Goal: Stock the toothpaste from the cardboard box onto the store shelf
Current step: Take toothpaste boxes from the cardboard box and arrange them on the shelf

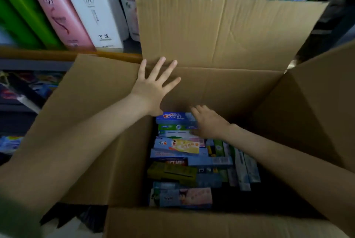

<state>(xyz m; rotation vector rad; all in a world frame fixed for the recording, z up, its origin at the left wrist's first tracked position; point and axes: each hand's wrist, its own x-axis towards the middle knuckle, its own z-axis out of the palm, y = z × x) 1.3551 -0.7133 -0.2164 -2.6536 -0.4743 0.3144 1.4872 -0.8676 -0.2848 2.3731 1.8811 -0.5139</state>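
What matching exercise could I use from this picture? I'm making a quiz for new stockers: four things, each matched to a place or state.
Column one:
1. left hand
2. right hand
3. blue Crest toothpaste carton
4. pink tall bottle

Column two:
A. standing on the shelf behind the brown cardboard box
B. spread open against the box's far wall
C. topmost in the stack, nearest the far wall
D. reaching down onto the cartons

Pairs: 1-B, 2-D, 3-C, 4-A

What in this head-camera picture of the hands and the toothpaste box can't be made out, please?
Head view:
- Right hand: fingertips curl out of sight over the Crest carton; grip unclear.
- Cardboard box: its shadowed right side hides the contents.
- Far flap: blocks the shelf behind.
- Left hand: spread open, contact with the box unclear.
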